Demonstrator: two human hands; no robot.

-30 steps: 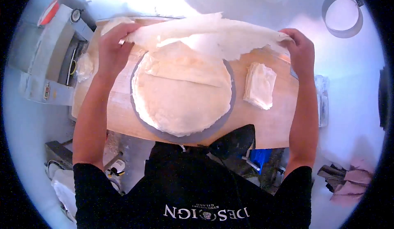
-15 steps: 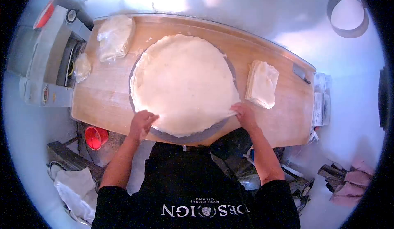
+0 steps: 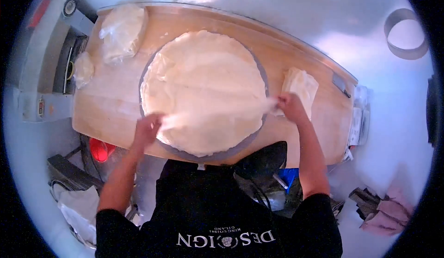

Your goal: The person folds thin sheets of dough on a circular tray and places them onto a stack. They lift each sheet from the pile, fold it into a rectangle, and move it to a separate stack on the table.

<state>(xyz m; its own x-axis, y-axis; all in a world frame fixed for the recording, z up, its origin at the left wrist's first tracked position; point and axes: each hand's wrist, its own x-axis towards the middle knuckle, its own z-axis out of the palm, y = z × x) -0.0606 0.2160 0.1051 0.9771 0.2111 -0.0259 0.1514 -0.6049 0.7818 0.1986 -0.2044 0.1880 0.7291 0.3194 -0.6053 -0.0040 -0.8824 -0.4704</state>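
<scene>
A large round stack of thin dough sheets [image 3: 208, 87] lies on a dark round board [image 3: 222, 155] on the wooden table. My left hand [image 3: 149, 127] pinches the near-left edge of the top dough sheet [image 3: 203, 114]. At the right, my right hand [image 3: 289, 106] grips the same sheet's other edge. The sheet's near edge is lifted and stretched between both hands, blurred by motion. Behind my right hand sits a folded pile of dough sheets [image 3: 303, 84], partly hidden by it.
On the wooden table [image 3: 106, 105], a bagged stack [image 3: 122, 33] and a smaller bag [image 3: 83, 70] lie at the left, near a machine [image 3: 48, 59]. A cleaver [image 3: 341, 84] rests at the far right. A red bucket [image 3: 99, 149] stands below the table's left side.
Both hands have moved up and outward, lifting the near edge of the top sheet off the stack. The camera view has shifted slightly.
</scene>
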